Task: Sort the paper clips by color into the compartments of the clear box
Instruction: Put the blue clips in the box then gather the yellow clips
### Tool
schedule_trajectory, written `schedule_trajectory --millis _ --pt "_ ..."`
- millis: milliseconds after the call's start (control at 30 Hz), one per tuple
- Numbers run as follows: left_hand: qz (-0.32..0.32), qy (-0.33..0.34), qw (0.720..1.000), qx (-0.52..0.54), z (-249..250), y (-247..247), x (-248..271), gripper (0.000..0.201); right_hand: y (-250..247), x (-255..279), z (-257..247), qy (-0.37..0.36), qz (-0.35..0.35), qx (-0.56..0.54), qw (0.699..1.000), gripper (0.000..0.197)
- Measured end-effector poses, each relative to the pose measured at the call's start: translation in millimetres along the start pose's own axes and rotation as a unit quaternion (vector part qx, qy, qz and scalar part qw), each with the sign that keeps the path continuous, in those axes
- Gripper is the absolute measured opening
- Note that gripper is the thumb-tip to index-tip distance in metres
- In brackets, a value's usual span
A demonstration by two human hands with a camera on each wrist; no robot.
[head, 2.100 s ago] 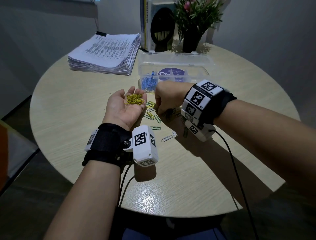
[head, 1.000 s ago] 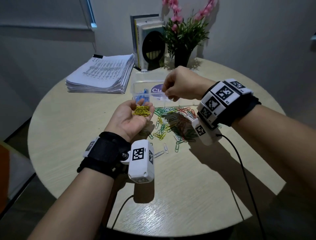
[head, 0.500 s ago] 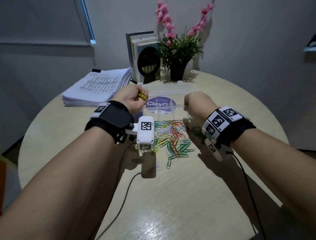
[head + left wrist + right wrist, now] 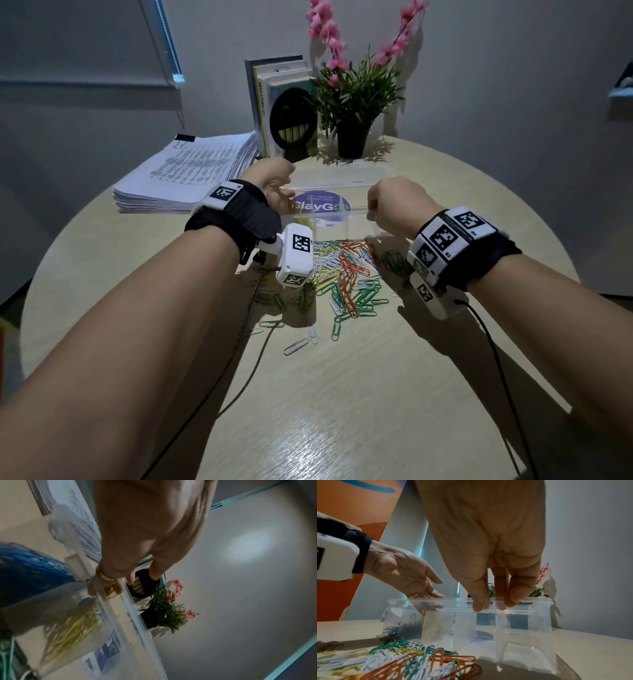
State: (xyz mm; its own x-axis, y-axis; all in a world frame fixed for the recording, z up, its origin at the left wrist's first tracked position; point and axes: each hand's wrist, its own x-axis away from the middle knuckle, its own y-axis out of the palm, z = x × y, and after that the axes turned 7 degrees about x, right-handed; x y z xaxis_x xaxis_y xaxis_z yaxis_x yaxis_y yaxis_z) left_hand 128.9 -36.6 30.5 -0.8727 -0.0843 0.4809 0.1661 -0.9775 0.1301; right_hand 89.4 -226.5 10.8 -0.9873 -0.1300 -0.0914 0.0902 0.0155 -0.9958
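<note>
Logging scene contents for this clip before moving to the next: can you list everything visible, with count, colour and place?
clear box: one, transparent, lid open, far side of the table, purple label showing through it
blue paper clips: a bunch, in one box compartment
yellow paper clips: a bunch, in the next compartment
loose paper clips: a pile of green, white, orange and yellow, on the table before the box
table: one, round, pale wood
paper stack: one, white, printed, far left
books: a few, upright, behind the box
potted plant: one, green with pink flowers, black pot
left hand: over the box's left end, fingers extended
right hand: fingertips on the box's rim
</note>
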Motion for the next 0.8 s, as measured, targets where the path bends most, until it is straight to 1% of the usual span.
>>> schedule_trajectory --millis 67,100,200,300,333,400,467,500,567,600,667,733,767,800 --pt "-0.016 -0.012 0.999 -0.035 1 -4 1 0.041 -1 0 -1 -0.002 -0.004 0.001 1.0 0.012" --pt "-0.021 -0.01 0.999 -0.046 2 -6 4 0.046 -1 0 -1 -0.002 -0.007 0.002 1.0 0.012" --pt "-0.033 0.002 0.999 -0.038 2 -11 20 0.048 -5 3 -3 0.001 -0.018 0.009 1.0 0.017" --pt "-0.058 0.026 0.998 0.015 1 -23 33 0.049 -8 8 -11 -0.005 0.005 0.013 1.0 0.03" --pt "-0.062 0.038 0.997 0.037 0 -29 40 0.048 -10 11 -17 -0.014 0.017 0.008 1.0 0.031" --pt "-0.069 0.052 0.993 0.084 -3 -41 52 0.039 -14 19 -32 -0.042 0.022 -0.006 0.999 0.024" --pt "-0.073 0.054 0.986 0.141 -11 -53 63 0.027 -16 26 -48 -0.088 -0.008 -0.021 0.996 0.017" --pt "-0.074 0.054 0.981 0.169 -16 -59 67 0.021 -15 28 -56 -0.111 -0.03 -0.026 0.993 0.018" --pt "-0.069 0.051 0.977 0.196 -28 -71 72 0.018 -10 31 -73 -0.152 -0.076 -0.029 0.985 0.019" --pt "-0.064 0.047 0.979 0.186 -35 -76 74 0.02 -6 31 -79 -0.168 -0.094 -0.025 0.981 0.019" --pt "-0.06 0.047 0.991 0.113 -46 -82 76 0.023 2 31 -90 -0.181 -0.119 -0.001 0.976 0.018" --pt "-0.066 0.057 0.996 -0.009 -55 -83 79 0.019 9 30 -98 -0.18 -0.136 0.031 0.974 0.027" --pt "-0.071 0.063 0.992 -0.077 -57 -83 79 0.015 11 29 -101 -0.174 -0.143 0.043 0.973 0.03" --pt "-0.076 0.071 0.984 -0.143 -58 -83 79 0.011 12 28 -103 -0.171 -0.145 0.051 0.973 0.028"
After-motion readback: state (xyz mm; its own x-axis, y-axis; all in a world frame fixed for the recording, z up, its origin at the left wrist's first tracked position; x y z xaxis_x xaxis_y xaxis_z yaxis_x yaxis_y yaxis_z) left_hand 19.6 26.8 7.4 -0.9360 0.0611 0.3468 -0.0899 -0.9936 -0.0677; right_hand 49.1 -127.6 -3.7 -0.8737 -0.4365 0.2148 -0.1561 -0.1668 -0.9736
